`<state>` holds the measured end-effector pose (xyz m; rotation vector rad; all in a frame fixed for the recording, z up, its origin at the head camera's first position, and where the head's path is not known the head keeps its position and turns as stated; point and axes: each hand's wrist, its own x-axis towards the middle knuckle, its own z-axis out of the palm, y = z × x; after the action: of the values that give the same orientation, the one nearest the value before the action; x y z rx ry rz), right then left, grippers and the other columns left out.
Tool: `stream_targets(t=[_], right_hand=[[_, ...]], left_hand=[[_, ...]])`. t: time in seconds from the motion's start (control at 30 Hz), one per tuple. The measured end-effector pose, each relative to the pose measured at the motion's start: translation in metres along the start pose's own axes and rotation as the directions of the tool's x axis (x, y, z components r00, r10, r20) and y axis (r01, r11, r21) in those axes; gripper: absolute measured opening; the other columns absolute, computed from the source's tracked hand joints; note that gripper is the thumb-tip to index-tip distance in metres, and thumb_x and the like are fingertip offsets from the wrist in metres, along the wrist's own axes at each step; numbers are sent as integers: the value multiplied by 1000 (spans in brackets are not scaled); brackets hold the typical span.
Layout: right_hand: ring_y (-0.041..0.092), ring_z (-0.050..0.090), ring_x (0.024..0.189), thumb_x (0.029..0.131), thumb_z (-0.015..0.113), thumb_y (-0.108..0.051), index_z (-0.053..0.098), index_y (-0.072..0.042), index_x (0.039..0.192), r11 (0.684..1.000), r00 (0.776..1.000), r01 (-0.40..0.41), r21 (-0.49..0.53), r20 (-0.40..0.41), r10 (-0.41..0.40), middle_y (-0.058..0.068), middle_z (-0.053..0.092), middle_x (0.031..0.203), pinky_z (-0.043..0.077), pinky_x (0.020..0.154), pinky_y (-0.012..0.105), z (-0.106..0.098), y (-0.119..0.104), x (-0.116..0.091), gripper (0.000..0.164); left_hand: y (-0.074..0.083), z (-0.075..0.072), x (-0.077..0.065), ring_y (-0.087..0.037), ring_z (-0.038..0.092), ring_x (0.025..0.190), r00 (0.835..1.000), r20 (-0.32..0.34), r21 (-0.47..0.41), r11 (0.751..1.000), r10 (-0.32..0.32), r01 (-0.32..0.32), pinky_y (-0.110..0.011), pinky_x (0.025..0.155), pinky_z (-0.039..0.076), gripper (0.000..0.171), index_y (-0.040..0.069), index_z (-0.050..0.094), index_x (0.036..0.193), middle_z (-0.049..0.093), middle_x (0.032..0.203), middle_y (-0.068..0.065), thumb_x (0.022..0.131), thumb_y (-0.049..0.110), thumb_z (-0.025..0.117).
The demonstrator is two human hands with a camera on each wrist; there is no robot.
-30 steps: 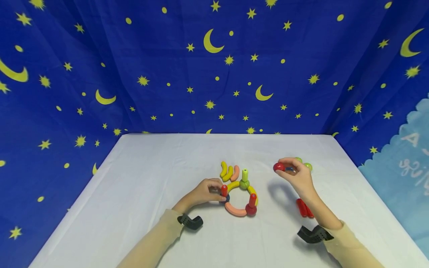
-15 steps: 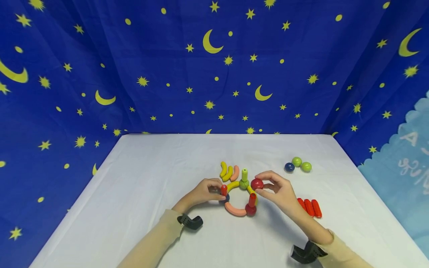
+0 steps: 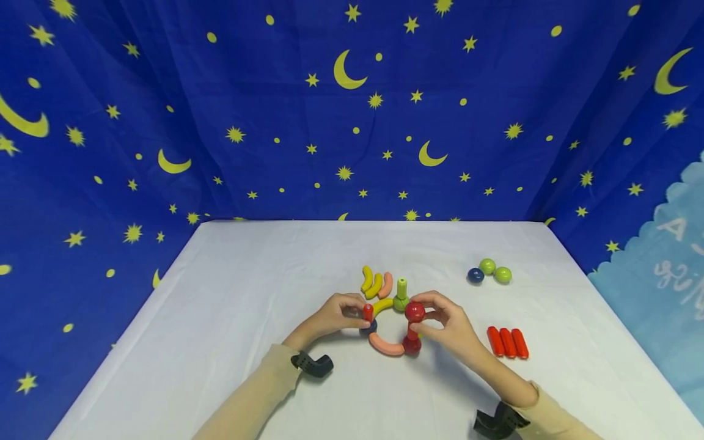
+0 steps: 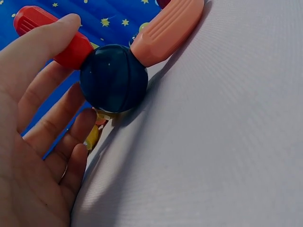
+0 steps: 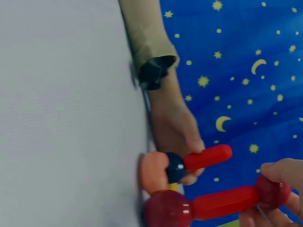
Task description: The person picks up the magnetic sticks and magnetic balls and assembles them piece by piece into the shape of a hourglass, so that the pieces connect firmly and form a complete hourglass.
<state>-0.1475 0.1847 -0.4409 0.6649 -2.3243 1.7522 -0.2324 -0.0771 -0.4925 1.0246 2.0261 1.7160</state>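
- Pinched by right hand point(image 3: 452, 325): glossy red ball point(image 3: 415, 312), above right side of the curved-stick ring point(image 3: 387, 344).
- Left hand point(image 3: 335, 315) pinches grooved red rod point(image 3: 368, 311), ring's left side.

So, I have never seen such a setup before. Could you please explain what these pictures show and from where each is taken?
There is no machine here, only a person's two bare hands over a white table. The big picture comes from a camera worn on the head, looking forward and down. The other two come from cameras on the left and right wrists, so the table looks tilted there.

In the middle, sticks and balls form a ring. The left hand pinches a red stick standing on a dark blue ball. The right hand holds a red ball at the top of another red stick.

Behind the ring lie three curved sticks; to the right, three loose balls and three red sticks.
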Motion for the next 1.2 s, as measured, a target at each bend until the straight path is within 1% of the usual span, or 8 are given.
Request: stream_targets(t=[0.07,0.23,0.33,0.63,0.77,0.97,1.13,1.2], right_hand=[[-5,59,91,76,73,5,56,8,117,999,999,-35,-22,8,35,-5,67,103,54,76,18,2,4,-2,45],[-6,60,86,75,74,3,59,8,113,993,994,-106,-55,25,107,17,70,98,55,72,21,5,10,-4,41],[-5,61,85,76,74,1,64,7,108,989,992,-123,-77,33,125,23,69,96,55,72,20,7,15,-5,34],[0,64,83,78,73,-1,68,3,101,992,999,-32,-120,18,34,18,71,91,56,72,22,12,27,-7,24],[1,64,82,79,73,-2,69,2,103,991,1000,-15,-137,12,17,17,71,91,55,72,22,14,28,-8,24],[-3,62,81,79,73,0,68,3,104,984,999,-51,-169,-4,51,16,71,91,55,71,21,17,29,-9,26],[-1,62,78,76,71,7,67,8,102,979,999,-31,-201,-22,27,20,70,88,55,69,23,19,8,-8,26],[-2,62,78,77,72,6,68,7,102,980,1000,-12,-200,-27,7,19,70,88,55,69,23,19,9,-8,26]], left_hand=[[0,0,0,-2,60,89,1000,3,19,1000,-11,11,-29,87,54,24,-7,69,100,65,98,-17,78,2,75],[0,1,0,-2,60,91,999,-4,43,998,-42,42,-27,87,53,26,-4,71,103,67,105,-21,80,8,74],[0,3,0,-2,59,88,999,-21,53,998,-45,46,-22,83,52,24,-3,71,103,67,103,-19,81,8,73],[17,16,0,1,51,75,995,-97,146,989,-4,18,-18,67,45,21,-5,71,99,66,96,-21,81,5,72],[10,22,2,1,47,71,994,-107,187,982,9,11,-16,62,40,19,-4,72,97,67,93,-20,80,5,73],[3,24,3,-2,49,70,996,-92,177,984,20,-3,-16,61,40,16,6,74,95,69,89,-9,80,13,75],[2,26,3,-3,49,71,996,-76,184,982,45,-31,-17,61,41,22,4,74,98,68,90,-9,80,16,76],[3,26,3,-3,48,71,996,-70,189,981,51,-37,-17,62,41,23,4,74,100,68,90,-9,80,16,76]])
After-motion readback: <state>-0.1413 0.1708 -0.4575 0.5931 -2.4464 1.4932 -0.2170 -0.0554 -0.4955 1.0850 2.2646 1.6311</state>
